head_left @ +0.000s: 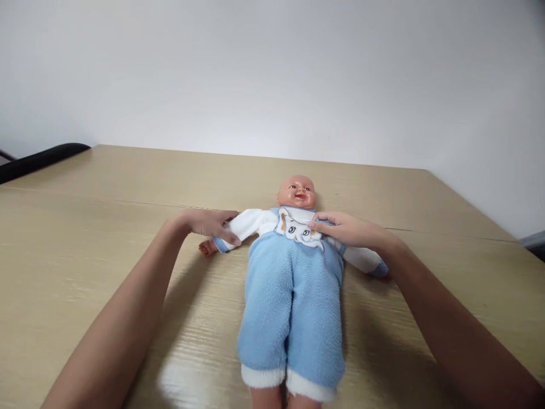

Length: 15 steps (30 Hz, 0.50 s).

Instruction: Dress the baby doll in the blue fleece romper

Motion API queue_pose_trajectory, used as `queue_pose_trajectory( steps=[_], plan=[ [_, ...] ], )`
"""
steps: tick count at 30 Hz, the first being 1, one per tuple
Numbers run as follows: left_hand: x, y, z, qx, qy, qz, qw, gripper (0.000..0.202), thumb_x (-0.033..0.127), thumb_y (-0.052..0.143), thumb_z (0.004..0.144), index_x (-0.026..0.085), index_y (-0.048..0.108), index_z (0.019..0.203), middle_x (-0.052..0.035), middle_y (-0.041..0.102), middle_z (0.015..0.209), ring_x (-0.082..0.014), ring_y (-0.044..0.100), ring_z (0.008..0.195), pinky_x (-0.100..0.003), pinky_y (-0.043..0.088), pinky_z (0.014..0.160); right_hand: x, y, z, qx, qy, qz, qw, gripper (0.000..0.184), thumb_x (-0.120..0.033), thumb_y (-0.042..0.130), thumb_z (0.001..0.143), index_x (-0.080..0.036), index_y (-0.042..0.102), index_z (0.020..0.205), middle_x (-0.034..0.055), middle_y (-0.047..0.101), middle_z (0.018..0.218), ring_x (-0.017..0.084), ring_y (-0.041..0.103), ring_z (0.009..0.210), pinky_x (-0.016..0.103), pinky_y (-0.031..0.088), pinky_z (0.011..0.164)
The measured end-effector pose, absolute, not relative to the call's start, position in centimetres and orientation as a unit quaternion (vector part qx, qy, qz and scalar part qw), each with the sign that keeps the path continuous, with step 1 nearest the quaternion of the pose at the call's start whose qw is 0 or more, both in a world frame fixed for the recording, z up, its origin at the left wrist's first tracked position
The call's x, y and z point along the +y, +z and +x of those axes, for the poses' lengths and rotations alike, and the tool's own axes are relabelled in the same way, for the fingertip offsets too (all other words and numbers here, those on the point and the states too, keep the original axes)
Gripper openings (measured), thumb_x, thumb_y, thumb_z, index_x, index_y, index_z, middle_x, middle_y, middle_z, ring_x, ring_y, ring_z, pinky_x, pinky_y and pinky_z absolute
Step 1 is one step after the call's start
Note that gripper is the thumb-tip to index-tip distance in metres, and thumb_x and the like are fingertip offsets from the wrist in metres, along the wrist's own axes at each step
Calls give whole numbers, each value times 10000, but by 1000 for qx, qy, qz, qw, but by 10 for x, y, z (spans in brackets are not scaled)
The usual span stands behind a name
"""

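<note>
A baby doll lies on its back, head away from me, feet at the lower edge of the view. It wears light blue fleece overalls with white cuffs, a white long-sleeved top and an animal-face patch on the chest. My left hand is closed round the doll's sleeve near the wrist, thumb on the near side. My right hand lies across the doll's upper chest, its thumb and fingertips closed on the clothing at the patch's edge. The doll's other arm stretches out below my right wrist.
The doll lies on a pale wood-grain table with a seam running across it. Behind it rises a plain white wall. A black curved object stands beyond the table's left edge, and a dark object shows at the far right.
</note>
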State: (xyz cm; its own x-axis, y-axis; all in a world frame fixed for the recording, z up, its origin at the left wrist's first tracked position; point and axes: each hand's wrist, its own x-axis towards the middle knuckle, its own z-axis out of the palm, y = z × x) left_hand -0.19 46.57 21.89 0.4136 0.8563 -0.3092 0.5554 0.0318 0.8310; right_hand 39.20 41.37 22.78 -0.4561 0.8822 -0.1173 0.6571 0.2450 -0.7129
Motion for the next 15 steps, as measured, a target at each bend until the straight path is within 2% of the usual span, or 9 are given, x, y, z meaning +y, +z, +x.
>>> queue_pose_trajectory(
  steps=[3,6,8,10,12,15],
  plan=[
    [464,230,-3,528,-27,706,471,876,540,968,612,227,684,1379,-65,800,930,-297,756,778,-329,548,690,406,235,389,-783,316,-523,118,458,-689,560,1037,-268,727,973,41,804,1061,309,712,995,397,512,858],
    [463,242,-1,538,-95,733,405,987,720,860,706,248,559,1519,-122,784,1257,-345,769,1029,-367,585,830,393,242,383,-774,244,-574,106,429,-656,582,1037,-259,729,1106,68,807,1188,330,728,1058,411,518,874],
    [459,249,5,547,-71,763,339,996,809,771,769,266,519,1565,-142,677,1503,-370,693,1273,-400,562,1006,383,243,380,-767,198,-595,134,404,-605,592,1046,-256,724,1200,84,798,1245,340,729,1117,431,524,919],
    [448,257,19,548,-8,793,267,922,841,650,871,270,505,1580,-142,579,1622,-374,585,1434,-442,497,1141,373,239,380,-772,156,-588,185,378,-536,605,1055,-262,702,1296,87,779,1302,336,718,1183,448,525,989],
    [430,265,43,527,76,822,204,783,789,548,976,260,526,1552,-139,563,1630,-366,528,1489,-479,453,1200,362,230,388,-785,116,-563,230,387,-497,604,1064,-270,669,1370,90,750,1359,333,694,1245,465,513,1062],
    [403,271,93,443,168,865,164,540,616,555,1053,256,601,1453,-118,623,1544,-338,529,1469,-487,432,1225,341,210,417,-799,59,-544,251,453,-526,586,1074,-266,628,1444,122,716,1387,367,652,1297,523,490,1122]
  ],
)
